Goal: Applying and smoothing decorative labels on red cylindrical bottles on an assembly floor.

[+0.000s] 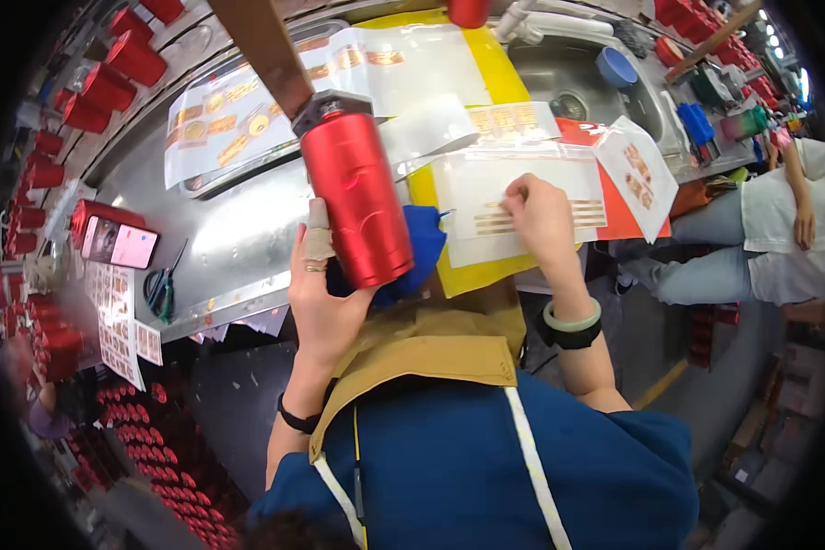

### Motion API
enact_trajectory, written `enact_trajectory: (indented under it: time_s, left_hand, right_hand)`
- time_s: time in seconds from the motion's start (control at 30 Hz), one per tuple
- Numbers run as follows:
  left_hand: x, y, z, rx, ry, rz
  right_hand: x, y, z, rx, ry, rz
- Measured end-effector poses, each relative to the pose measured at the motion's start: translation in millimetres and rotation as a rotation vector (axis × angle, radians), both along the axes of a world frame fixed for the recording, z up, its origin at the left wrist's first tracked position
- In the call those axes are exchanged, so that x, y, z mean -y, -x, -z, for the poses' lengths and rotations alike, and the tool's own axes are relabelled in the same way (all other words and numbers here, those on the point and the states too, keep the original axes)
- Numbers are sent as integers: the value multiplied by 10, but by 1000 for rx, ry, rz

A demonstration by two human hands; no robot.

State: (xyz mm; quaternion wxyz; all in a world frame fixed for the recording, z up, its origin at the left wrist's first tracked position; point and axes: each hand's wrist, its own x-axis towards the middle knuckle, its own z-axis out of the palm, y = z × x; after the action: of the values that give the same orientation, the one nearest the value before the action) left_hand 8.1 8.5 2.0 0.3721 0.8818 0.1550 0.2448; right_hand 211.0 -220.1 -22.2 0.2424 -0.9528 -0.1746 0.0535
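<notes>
Right of centre, gold-brown strips [493, 225], aligned left-to-right, are overlapped by the nearer right hand [543, 218], fingers drawn together; left of centre, the red cylinder [356, 197] is touched by the left hand [325, 310], clamping indeterminable.

The red metal cylinder [354, 188] is left of the white rectangular decal sheet [472, 188]. Further left, dark-handled metal scissors [160, 291] lie on the flat grey steel desk [238, 234].

Glare whitens the metal worktop [234, 218] and streaks the red cylinder [353, 188]. Small lamps [804, 85] shine at upper right. Fisheye edges curve into black; lower left looks dim and soft.
</notes>
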Motion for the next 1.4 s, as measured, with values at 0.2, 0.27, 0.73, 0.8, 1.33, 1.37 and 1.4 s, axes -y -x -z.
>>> enact_trajectory:
  time_s: [0.2,0.27,0.73,0.8,1.33,1.37,1.4]
  left_hand:
    - [21,-2,-25,1,173,-56]
    - [16,23,13,-34,295,-15]
    - [117,25,24,-2,207,-58]
    - [119,11,32,40,112,-73]
    - [73,230,24,43,582,150]
    - [85,223,33,32,571,126]
    - [95,217,39,31,572,128]
  right_hand:
    - [112,53,-170,91,162,-88]
    - [129,93,-232,104,140,-116]
    - [-337,606,-850,-265,-449,-384]
    - [-390,703,-908,-308,-510,-408]
    - [-610,859,-792,-407,-512,-481]
    - [-609,860,-780,-407,-512,-480]
    - [-609,859,-760,-395,-522,-486]
